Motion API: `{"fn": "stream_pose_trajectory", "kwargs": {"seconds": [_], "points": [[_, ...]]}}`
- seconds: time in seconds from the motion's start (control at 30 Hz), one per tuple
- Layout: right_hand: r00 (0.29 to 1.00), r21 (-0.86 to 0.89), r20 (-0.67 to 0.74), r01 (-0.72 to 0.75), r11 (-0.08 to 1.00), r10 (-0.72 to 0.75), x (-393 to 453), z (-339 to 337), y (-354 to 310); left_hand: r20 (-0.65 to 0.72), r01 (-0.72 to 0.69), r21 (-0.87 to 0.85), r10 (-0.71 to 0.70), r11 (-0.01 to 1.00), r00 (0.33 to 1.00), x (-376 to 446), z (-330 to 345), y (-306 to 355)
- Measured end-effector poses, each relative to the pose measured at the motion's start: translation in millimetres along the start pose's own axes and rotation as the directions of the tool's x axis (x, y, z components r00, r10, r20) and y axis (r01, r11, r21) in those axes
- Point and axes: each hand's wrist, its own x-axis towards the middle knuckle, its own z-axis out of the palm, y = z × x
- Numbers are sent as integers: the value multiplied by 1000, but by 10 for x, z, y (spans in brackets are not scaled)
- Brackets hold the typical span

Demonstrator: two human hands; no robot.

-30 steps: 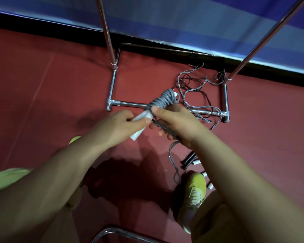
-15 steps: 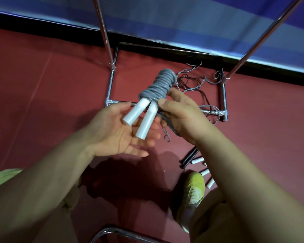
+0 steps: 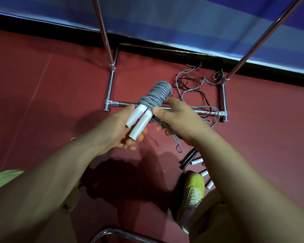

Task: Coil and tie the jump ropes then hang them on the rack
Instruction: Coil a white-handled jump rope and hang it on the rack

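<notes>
Held above the red floor (image 3: 42,106), in front of the rack's base, is a grey jump rope bundle (image 3: 156,96): the cord is wound in tight turns around itself, and its two white handles (image 3: 139,122) stick out side by side toward the camera. The left hand (image 3: 119,130) lies palm-up under the handles, fingers loosely spread and relaxed, cradling rather than gripping; its thumb is hidden behind the nearer handle, so whether it presses there cannot be told. The right hand (image 3: 179,120) curls around the lower side of the bundle, thumb on top beside the handles and fingers wrapped beneath, pinching the cord; a loose cord tail (image 3: 178,146) hangs from under it, ending in a small loop. A dark strand under the right palm is hard to make out. Behind the hands stands the chrome rack (image 3: 111,88), only its floor frame and two uprights visible, the top cut off by the frame edge. More loose ropes (image 3: 193,85), grey and dark, lie tangled inside the rack base, partly hidden by the right hand. Black handles (image 3: 189,158) and white handles (image 3: 197,161) lie on the floor near a yellow-green shoe (image 3: 191,193), some covered by the right forearm. A curved metal tube (image 3: 112,233) shows at the bottom edge, cut off.
</notes>
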Motion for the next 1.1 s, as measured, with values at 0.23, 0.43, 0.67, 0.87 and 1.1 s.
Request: {"fn": "stream_pose_trajectory", "kwargs": {"seconds": [0.23, 0.43, 0.67, 0.87, 1.1], "points": [[982, -255, 48, -165, 953, 183, -7, 8, 16, -156, -142, 191, 173, 971, 972, 27, 44, -31], [969, -62, 68, -233, 971, 237, -28, 8, -20, -204, -103, 479, 225, 872, 953, 22, -60, -83], [969, 91, 82, -238, 967, 231, -35, 45, -24, -238, -55, 716, 318, 696, 918, -42, -9, -44], [989, 11, 71, -132, 991, 131, 12, 43, 36, -216, -92, 670, 311, 737, 925, -42, -36, -29], [992, 27, 107, 57, 998, -59, 11, 46, 1, -67, -90, 321, 117, 943, 991, -95, -66, 11]]}}
